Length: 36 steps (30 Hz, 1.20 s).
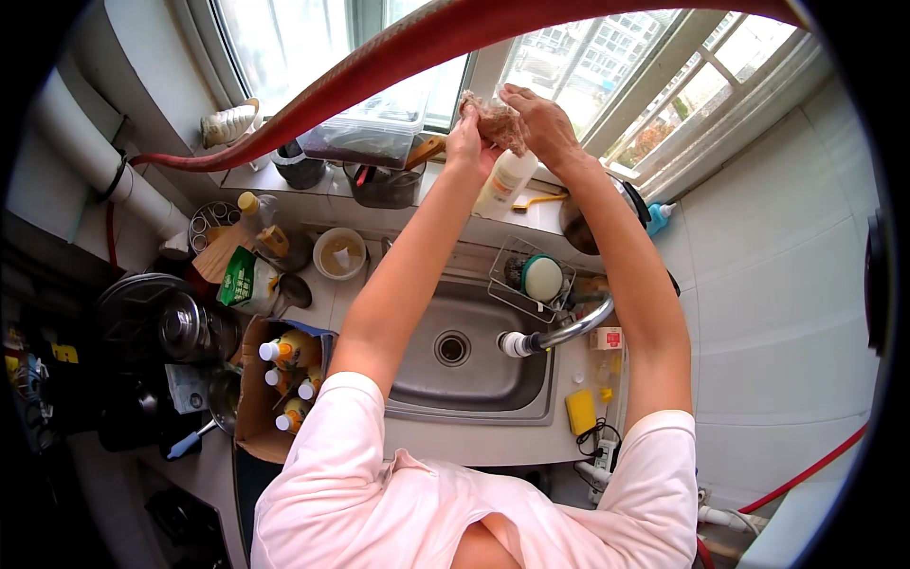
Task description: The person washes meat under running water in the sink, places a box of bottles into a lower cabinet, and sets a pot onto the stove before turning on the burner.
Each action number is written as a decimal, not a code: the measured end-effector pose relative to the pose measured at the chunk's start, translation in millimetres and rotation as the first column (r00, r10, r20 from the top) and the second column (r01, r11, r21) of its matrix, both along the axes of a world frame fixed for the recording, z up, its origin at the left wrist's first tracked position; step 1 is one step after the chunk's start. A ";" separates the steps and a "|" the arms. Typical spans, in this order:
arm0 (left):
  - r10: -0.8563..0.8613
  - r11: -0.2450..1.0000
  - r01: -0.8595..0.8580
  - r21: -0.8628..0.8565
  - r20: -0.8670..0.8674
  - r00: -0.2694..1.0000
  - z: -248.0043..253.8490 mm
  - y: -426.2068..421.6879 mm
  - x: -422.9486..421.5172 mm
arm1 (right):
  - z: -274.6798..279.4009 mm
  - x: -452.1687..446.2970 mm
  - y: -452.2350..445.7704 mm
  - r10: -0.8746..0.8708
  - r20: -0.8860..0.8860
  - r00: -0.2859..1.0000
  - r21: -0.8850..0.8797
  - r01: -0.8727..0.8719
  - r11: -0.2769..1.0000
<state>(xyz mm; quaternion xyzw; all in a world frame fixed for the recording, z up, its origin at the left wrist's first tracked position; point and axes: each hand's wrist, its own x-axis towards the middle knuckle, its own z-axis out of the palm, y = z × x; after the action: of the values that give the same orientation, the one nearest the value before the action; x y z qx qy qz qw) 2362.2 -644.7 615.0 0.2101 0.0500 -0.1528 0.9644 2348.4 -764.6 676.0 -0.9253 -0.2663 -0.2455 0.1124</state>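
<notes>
Both my arms reach forward over the sink to the windowsill. My left hand (464, 142) is closed on a crumpled pinkish-brown rag (497, 123), its fingers against the rag's left side. On the other side, my right hand (548, 128) lies along the rag with its fingers stretched out, touching or almost touching it. Just below the rag is a pale plastic bottle (505, 182) with a label; its top is hidden behind the rag and hands. A small yellow-handled brush (538, 201) lies to the right of the bottle.
Below my arms is a steel sink (417, 379) with a curved faucet (578, 322) and a wire rack (519, 296) holding a round scrubber. A red hose (379, 71) arches across the top. A carton (256, 417) of bottles and a white tub (339, 254) stand left.
</notes>
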 end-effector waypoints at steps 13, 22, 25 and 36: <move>-0.012 0.997 0.000 0.078 0.152 0.988 -9.0 -3.7 -18.6 | -5.0 -9.0 -7.6 0.029 -0.118 0.993 0.230 -0.001 0.973; 0.179 0.965 -0.198 0.173 0.116 0.977 -58.0 40.5 -155.6 | -48.1 -170.0 39.4 0.093 -0.258 0.962 0.732 0.132 0.668; 0.133 0.965 -0.130 0.227 0.000 0.991 -92.4 64.2 -213.3 | -113.9 -233.2 76.3 0.042 -0.317 0.948 0.679 0.195 0.708; -0.047 0.937 0.178 0.299 -0.398 0.916 -226.1 101.4 -278.8 | -255.9 -301.8 94.3 0.077 -0.567 0.820 0.763 0.488 0.423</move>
<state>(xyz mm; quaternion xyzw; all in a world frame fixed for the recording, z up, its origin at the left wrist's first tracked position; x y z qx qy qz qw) 2083.3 -543.3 388.9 0.3365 0.2507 -0.2366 0.8763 2046.7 -670.3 420.2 -0.7814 0.0647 -0.0986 0.6128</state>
